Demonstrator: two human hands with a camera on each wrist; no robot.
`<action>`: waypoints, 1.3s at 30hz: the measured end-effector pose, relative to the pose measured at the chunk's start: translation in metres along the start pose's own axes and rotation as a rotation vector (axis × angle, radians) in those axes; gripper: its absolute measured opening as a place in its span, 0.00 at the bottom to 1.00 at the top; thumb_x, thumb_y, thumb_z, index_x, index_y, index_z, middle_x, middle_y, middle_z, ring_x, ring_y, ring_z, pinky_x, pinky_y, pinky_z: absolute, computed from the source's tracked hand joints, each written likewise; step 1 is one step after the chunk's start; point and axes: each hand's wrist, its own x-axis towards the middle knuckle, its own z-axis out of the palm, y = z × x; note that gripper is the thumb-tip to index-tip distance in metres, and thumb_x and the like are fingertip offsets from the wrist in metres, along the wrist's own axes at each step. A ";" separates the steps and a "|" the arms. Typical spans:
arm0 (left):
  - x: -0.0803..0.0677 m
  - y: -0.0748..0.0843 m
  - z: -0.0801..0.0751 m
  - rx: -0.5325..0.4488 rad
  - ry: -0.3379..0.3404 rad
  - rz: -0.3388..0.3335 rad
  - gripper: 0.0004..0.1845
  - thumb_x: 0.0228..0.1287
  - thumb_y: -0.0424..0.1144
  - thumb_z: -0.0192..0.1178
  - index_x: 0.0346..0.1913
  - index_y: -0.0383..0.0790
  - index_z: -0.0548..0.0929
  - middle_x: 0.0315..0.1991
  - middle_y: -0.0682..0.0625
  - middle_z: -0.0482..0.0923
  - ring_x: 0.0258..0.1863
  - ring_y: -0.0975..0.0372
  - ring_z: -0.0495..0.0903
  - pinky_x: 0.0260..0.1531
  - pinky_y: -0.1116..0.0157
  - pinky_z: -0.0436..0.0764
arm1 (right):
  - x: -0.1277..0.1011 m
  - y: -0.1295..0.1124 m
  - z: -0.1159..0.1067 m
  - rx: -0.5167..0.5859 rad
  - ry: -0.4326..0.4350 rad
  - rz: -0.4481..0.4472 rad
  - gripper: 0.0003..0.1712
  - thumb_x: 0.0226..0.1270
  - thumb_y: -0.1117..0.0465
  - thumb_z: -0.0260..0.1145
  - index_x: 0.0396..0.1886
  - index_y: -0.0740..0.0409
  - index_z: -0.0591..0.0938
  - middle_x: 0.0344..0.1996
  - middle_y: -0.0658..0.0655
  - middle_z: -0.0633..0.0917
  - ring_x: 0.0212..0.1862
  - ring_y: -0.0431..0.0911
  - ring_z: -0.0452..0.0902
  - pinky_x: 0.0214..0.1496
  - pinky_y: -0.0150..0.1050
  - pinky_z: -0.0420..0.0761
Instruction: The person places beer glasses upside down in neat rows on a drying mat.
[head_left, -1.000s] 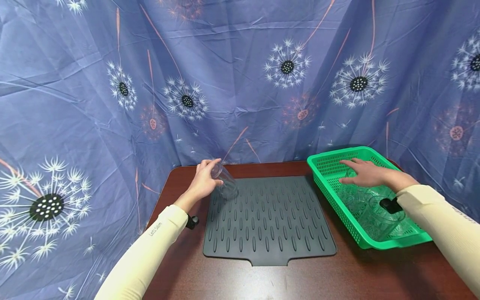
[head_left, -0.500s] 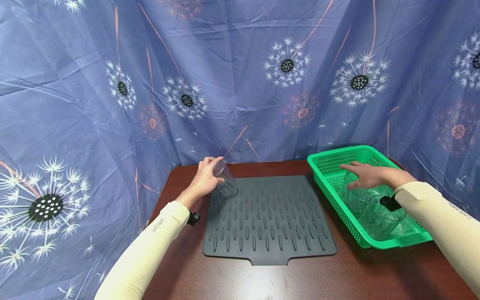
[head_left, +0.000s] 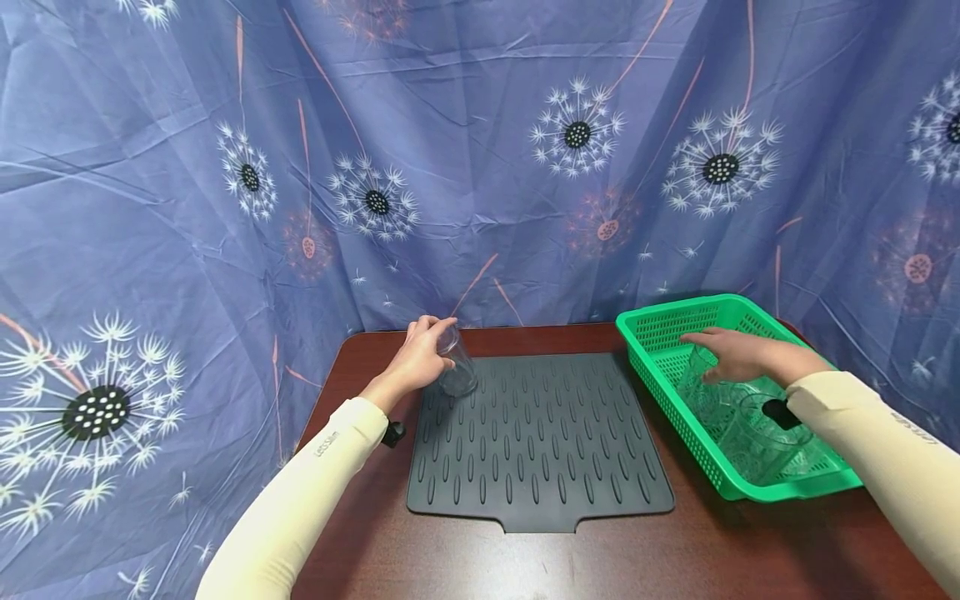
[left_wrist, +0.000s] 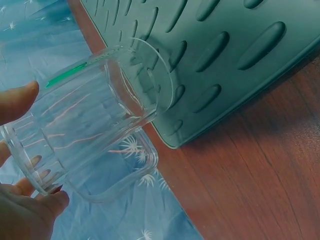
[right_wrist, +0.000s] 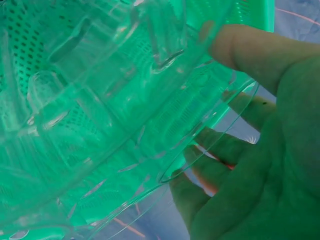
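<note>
My left hand (head_left: 431, 348) grips a clear ribbed glass (head_left: 458, 372) and holds it tilted, its rim low over the far left corner of the dark grey ridged mat (head_left: 536, 442). In the left wrist view the glass (left_wrist: 95, 125) lies between thumb and fingertips (left_wrist: 20, 100), with its mouth toward the mat (left_wrist: 225, 45). My right hand (head_left: 716, 357) reaches into the green basket (head_left: 660, 321) and curls round another clear glass (head_left: 696, 375). The right wrist view shows that glass (right_wrist: 125, 100) with the thumb and fingers (right_wrist: 250, 55) wrapped on it.
More clear glassware (head_left: 761, 433) lies in the near part of the basket. The mat and basket sit on a dark brown table (head_left: 600, 558). A blue dandelion-print cloth (head_left: 480, 167) hangs close behind and to the sides.
My right hand has dropped lower into the basket and closed round a glass. The left hand and its tilted glass have shifted slightly to the right.
</note>
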 end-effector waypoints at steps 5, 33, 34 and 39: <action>0.002 0.000 0.002 0.015 -0.007 -0.002 0.42 0.60 0.34 0.71 0.76 0.54 0.66 0.70 0.44 0.61 0.69 0.49 0.58 0.59 0.49 0.73 | 0.000 0.002 0.002 -0.018 0.025 -0.013 0.46 0.62 0.58 0.74 0.74 0.71 0.63 0.67 0.85 0.62 0.67 0.81 0.57 0.55 0.68 0.73; 0.014 0.004 0.005 0.114 -0.079 0.029 0.41 0.63 0.38 0.70 0.77 0.53 0.64 0.72 0.44 0.63 0.75 0.48 0.57 0.65 0.46 0.70 | 0.005 0.005 0.001 0.008 -0.010 -0.025 0.45 0.63 0.58 0.74 0.74 0.69 0.64 0.67 0.85 0.62 0.68 0.82 0.54 0.55 0.69 0.73; 0.015 0.004 0.005 0.116 -0.080 0.029 0.41 0.63 0.38 0.69 0.77 0.53 0.64 0.72 0.43 0.62 0.75 0.47 0.56 0.65 0.46 0.70 | 0.005 0.005 0.001 0.008 -0.009 -0.025 0.45 0.63 0.58 0.74 0.74 0.68 0.64 0.67 0.85 0.62 0.68 0.82 0.54 0.55 0.69 0.73; 0.015 0.005 0.007 0.130 -0.073 0.037 0.39 0.65 0.42 0.68 0.77 0.52 0.64 0.73 0.42 0.61 0.75 0.46 0.56 0.65 0.45 0.70 | 0.006 0.006 0.000 0.012 -0.009 -0.027 0.45 0.63 0.59 0.73 0.74 0.68 0.64 0.67 0.85 0.62 0.68 0.82 0.54 0.56 0.69 0.72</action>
